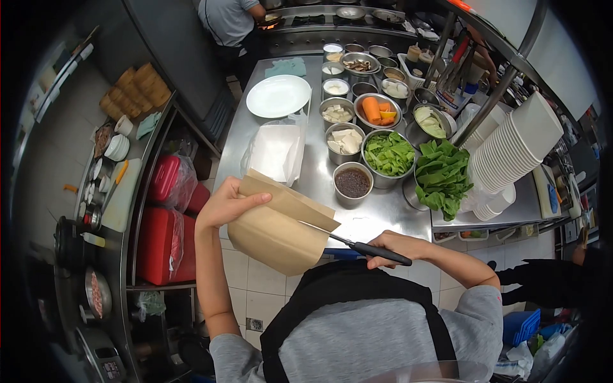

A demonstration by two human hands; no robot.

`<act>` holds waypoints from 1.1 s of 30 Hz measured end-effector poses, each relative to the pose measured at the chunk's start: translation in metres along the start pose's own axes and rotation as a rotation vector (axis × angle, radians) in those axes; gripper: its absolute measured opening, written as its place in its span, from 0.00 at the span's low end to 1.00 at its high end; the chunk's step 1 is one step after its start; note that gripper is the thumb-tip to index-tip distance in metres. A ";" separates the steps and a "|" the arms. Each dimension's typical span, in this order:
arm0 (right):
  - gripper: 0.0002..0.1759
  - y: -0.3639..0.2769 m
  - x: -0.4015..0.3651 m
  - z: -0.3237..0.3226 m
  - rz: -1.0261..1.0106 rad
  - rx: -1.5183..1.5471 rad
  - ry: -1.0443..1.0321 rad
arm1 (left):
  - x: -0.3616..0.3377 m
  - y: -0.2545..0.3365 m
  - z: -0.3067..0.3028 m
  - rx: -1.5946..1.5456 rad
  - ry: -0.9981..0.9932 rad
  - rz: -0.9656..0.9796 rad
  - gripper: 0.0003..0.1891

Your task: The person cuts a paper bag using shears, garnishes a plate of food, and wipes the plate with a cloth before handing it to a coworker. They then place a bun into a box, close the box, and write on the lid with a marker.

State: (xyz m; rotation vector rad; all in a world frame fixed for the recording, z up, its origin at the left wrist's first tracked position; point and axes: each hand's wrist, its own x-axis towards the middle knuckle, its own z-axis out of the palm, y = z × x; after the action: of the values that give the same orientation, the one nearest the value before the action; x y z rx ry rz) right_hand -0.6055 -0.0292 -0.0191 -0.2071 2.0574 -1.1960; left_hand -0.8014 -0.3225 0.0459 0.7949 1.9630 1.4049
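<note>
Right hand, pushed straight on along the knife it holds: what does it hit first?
The brown paper bag in the left hand; the right hand's knife tip looks to touch it, depth unclear.

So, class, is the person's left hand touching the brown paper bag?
Touching. The head view shows the left hand gripping the brown paper bag, thumb laid over its top edge.

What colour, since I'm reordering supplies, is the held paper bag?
Plain brown, no print visible, on the paper bag; head view.
</note>
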 end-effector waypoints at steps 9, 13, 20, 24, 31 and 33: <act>0.34 -0.002 0.009 0.005 -0.198 -0.116 0.148 | -0.002 -0.005 0.007 -0.057 -0.015 0.038 0.12; 0.34 -0.011 0.008 0.003 -0.086 -0.097 0.115 | -0.003 -0.008 0.006 -0.059 -0.018 0.038 0.12; 0.35 -0.014 0.013 0.007 -0.109 -0.034 0.157 | -0.003 -0.007 0.012 -0.081 -0.060 0.006 0.13; 0.35 -0.012 0.017 0.005 -0.123 -0.080 0.148 | -0.005 -0.010 0.014 -0.091 -0.051 0.016 0.14; 0.27 -0.020 0.022 0.004 -0.090 -0.076 0.124 | -0.002 -0.020 0.015 -0.048 -0.087 0.025 0.16; 0.27 -0.020 0.023 0.005 -0.074 -0.055 0.111 | -0.001 -0.017 0.022 -0.074 -0.127 0.042 0.17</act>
State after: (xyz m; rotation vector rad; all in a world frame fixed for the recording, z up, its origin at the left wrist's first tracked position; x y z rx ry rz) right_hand -0.6234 -0.0547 -0.0160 -0.2502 2.1977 -1.2207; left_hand -0.7869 -0.3146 0.0242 0.8743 1.7974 1.4073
